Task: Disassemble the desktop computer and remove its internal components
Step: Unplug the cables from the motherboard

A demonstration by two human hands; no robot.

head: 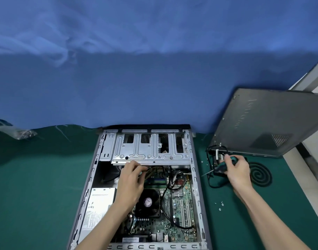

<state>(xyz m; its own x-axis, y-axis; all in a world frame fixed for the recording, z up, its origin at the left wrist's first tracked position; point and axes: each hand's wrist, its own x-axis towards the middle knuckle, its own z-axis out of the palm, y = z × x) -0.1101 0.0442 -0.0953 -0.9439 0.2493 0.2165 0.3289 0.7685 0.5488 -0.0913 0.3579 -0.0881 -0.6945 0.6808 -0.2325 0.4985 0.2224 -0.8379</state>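
An open desktop case (pixel 93 177) lies flat on the green mat. Inside are a metal drive cage (pixel 151 150), a green motherboard (pixel 181 210), a black CPU fan (pixel 149 202) and a silver power supply (pixel 98 206). My left hand (pixel 131 179) reaches in just below the drive cage and pinches a bundle of yellow and black wires (pixel 151 173). Right of the case, my right hand (pixel 236 170) grips a teal-handled screwdriver (pixel 217 168), its tip pointing left, over a small black part with cables (pixel 213 159).
The removed grey side panel (pixel 263 123) leans at the right. A dark spiral coil (pixel 259 174) lies on the mat by my right hand. Loose screws (pixel 219 206) are scattered right of the case. A plastic bag (pixel 22 133) sits far left. Blue cloth covers the back.
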